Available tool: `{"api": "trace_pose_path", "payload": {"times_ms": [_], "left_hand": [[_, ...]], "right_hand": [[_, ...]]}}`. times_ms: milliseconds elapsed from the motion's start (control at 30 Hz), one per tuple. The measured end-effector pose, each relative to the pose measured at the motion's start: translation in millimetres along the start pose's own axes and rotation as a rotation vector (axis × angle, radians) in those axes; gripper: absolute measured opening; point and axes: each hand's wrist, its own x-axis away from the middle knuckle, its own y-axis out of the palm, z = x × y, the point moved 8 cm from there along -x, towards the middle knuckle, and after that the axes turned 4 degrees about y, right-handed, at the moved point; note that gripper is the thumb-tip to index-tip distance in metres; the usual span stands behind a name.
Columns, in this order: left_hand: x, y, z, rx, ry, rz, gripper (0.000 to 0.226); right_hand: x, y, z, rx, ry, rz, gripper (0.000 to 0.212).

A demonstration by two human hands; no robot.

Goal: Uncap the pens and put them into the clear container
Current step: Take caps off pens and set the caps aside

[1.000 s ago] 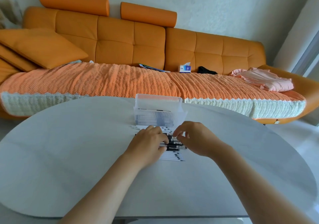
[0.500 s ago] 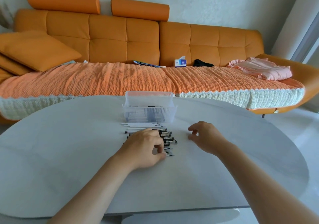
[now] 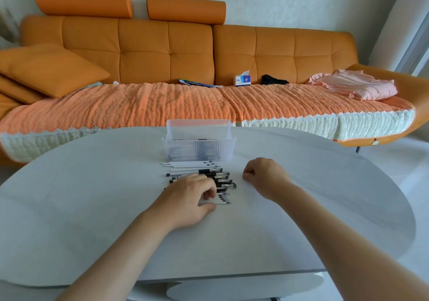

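A pile of pens [image 3: 216, 175], white ones and black-capped ones, lies on the table just in front of the clear container [image 3: 199, 148], which holds several pens. My left hand [image 3: 190, 198] lies on the near part of the pile, with fingers and thumb curled around a white pen [image 3: 222, 202] at its front edge. My right hand [image 3: 263, 176] rests on the table just right of the pile, apart from it. Its fingers are curled in, and I see nothing in them.
The pale oval table [image 3: 92, 207] reaches past both hands. Behind it stands an orange sofa [image 3: 162, 52] with a knitted cover, a tissue box [image 3: 242, 79], a pink cloth [image 3: 355, 87] and cushions.
My right hand has drawn away from the pile to the right. My left hand has stayed on the pens. The camera has tilted up and back a little.
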Motion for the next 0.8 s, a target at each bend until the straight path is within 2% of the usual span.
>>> {"api": "trace_pose_path", "payload": {"times_ms": [100, 200, 300, 500, 667, 800], "left_hand": [[0.4, -0.5, 0.5, -0.02, 0.009, -0.001, 0.008], [-0.3, -0.5, 2.0, -0.037, 0.016, 0.006, 0.004], [-2.6, 1.3, 6.5, -0.07, 0.047, 0.005, 0.004], [-2.3, -18.9, 8.2, -0.082, 0.053, 0.149, 0.008], [2.2, -5.1, 7.2, -0.082, 0.04, 0.05, 0.007], [-0.1, 0.2, 5.9, -0.096, 0.037, 0.032, 0.01]], "right_hand": [[9.8, -2.5, -10.7, 0.015, -0.052, 0.0, 0.014], [20.1, -10.9, -19.7, -0.089, -0.097, 0.009, 0.01], [29.0, -10.8, -25.2, -0.191, -0.131, -0.051, 0.011], [35.0, -8.3, -26.9, -0.261, -0.141, -0.109, 0.006], [36.9, -3.7, -29.3, -0.195, -0.144, -0.138, 0.008], [37.4, -1.8, -33.6, -0.153, -0.162, -0.166, 0.008]]}}
